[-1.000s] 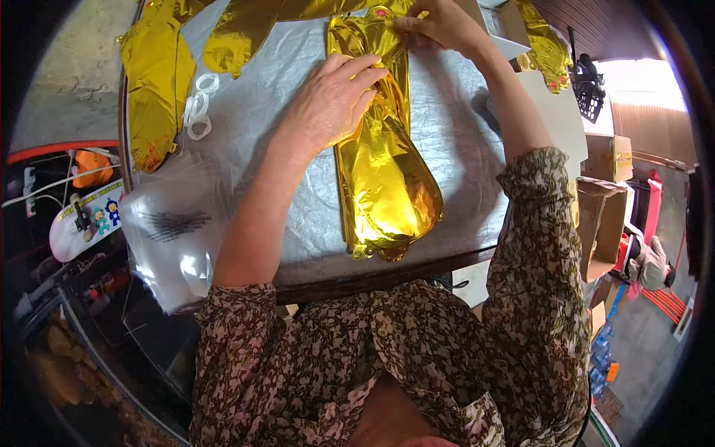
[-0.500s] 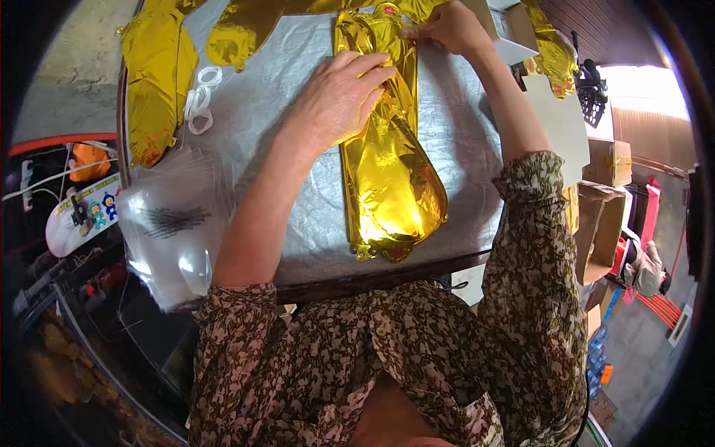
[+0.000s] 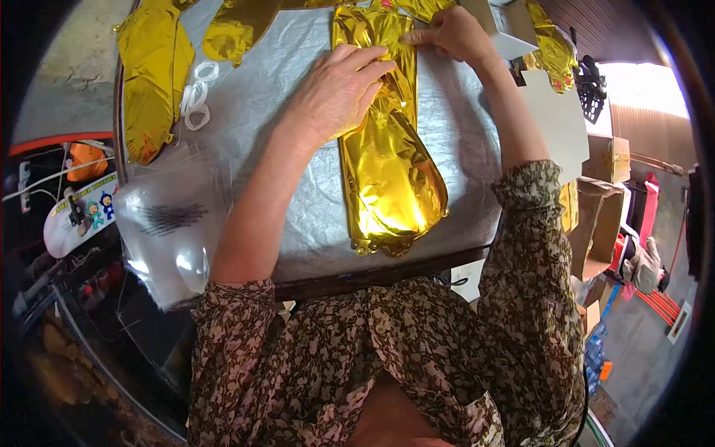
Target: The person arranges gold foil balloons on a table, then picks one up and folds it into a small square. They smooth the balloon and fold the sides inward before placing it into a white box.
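A folded gold foil balloon [image 3: 395,182] lies lengthwise on the table, its wider, rounded end toward me and small tabs at that near edge. My left hand [image 3: 339,93] rests on its upper part, fingers stretched out and a little apart across the foil. At the balloon's far right edge is my right hand [image 3: 462,37], one digit stretched out onto the foil and the others loosely curled. That outstretched tip is blurred, and no foil shows gripped in the hand. Part of the balloon is hidden beneath my left hand.
More gold foil balloons [image 3: 153,78] lie at the left and along the far edge. White ribbon coils [image 3: 196,100] and clear plastic bags [image 3: 167,223] lie on the left. A white box [image 3: 506,30] stands at the far right, with cardboard boxes [image 3: 596,231] beyond the table [image 3: 290,194].
The balloon's near end lies slightly flatter and a little farther up the view. My right hand has shifted slightly, its outstretched digit now blurred; my left hand stays nearly in place.
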Demonstrator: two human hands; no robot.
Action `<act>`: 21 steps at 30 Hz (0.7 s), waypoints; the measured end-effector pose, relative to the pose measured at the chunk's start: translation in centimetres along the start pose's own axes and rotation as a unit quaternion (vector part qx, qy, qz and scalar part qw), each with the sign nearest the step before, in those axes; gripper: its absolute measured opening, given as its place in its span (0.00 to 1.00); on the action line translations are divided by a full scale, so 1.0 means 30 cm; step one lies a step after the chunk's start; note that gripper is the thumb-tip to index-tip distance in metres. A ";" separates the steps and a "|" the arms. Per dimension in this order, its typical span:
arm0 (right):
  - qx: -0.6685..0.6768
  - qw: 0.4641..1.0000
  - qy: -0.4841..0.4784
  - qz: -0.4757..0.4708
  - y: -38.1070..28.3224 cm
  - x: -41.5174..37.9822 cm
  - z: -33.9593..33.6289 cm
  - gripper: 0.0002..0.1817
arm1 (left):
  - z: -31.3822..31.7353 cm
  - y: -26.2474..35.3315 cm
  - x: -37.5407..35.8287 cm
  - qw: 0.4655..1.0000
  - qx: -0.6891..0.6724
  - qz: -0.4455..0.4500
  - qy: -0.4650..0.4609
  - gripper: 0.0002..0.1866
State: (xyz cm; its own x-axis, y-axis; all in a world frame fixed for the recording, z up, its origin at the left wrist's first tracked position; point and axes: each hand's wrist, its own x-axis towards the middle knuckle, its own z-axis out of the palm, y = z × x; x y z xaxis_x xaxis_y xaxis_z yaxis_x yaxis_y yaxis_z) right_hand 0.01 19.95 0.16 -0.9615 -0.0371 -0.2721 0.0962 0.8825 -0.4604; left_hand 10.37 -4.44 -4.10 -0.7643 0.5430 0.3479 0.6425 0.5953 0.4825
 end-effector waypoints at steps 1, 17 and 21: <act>0.000 1.000 0.001 0.001 -0.007 0.004 0.005 0.24 | -0.003 -0.001 -0.001 1.000 0.000 -0.001 -0.005 0.18; 0.159 0.961 0.122 -0.192 -0.015 -0.585 0.205 0.13 | 0.000 -0.089 0.008 0.994 0.042 0.100 0.023 0.18; 0.015 0.918 0.168 -0.360 -0.051 -0.611 0.274 0.19 | -0.050 -0.061 0.002 0.997 0.021 0.074 -0.012 0.22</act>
State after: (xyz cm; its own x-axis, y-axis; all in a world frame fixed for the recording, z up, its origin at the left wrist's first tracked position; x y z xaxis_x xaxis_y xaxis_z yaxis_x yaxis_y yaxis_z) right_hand 19.60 15.43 -1.10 -0.8034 -0.4539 0.3854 -0.5925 0.6733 -0.4423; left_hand 9.06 -6.37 -3.77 -0.6601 0.6406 0.3924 0.7499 0.5314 0.3940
